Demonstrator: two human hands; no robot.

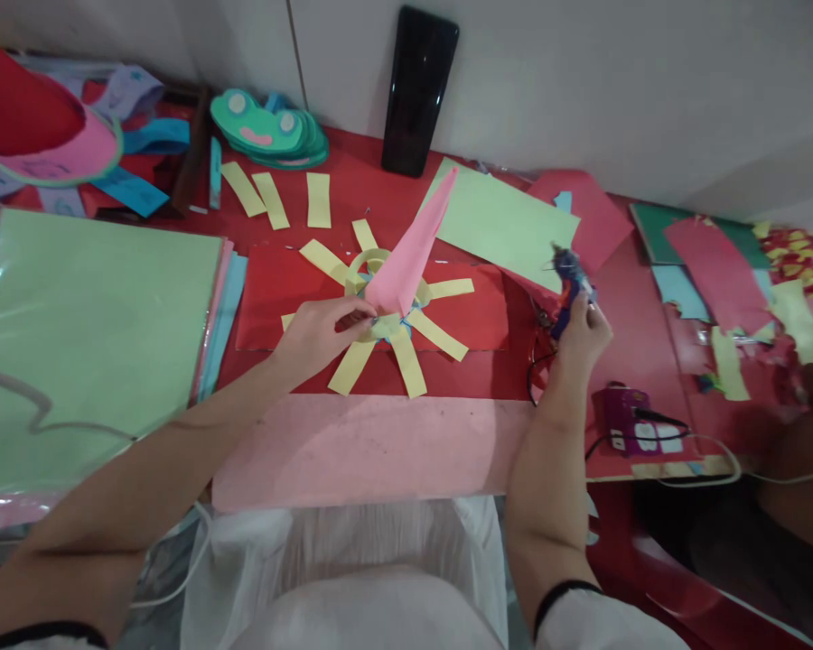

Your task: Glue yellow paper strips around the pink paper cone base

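Observation:
A pink paper cone [410, 257] stands tilted on a ring of yellow paper strips [440, 334] spread like rays, with a pale yellow paper ring [366, 262] behind its base. My left hand [322, 334] reaches in from the left, thumb and fingers pinched on a short yellow strip [387, 327] at the cone's base. A flat red sheet [277, 280] lies beneath this piece. Off to the right, my right hand [584, 332] is wrapped around a blue glue gun [567, 282], its nozzle pointing up and away, apart from the cone.
Loose yellow strips [318, 200], green frog-face cutouts [271, 131] and a black phone [420, 90] are toward the wall. Wrapped green sheets [95, 307] lie left. A purple box [627, 420] with cables sits right. Another person's arm [799, 433] is at the far right.

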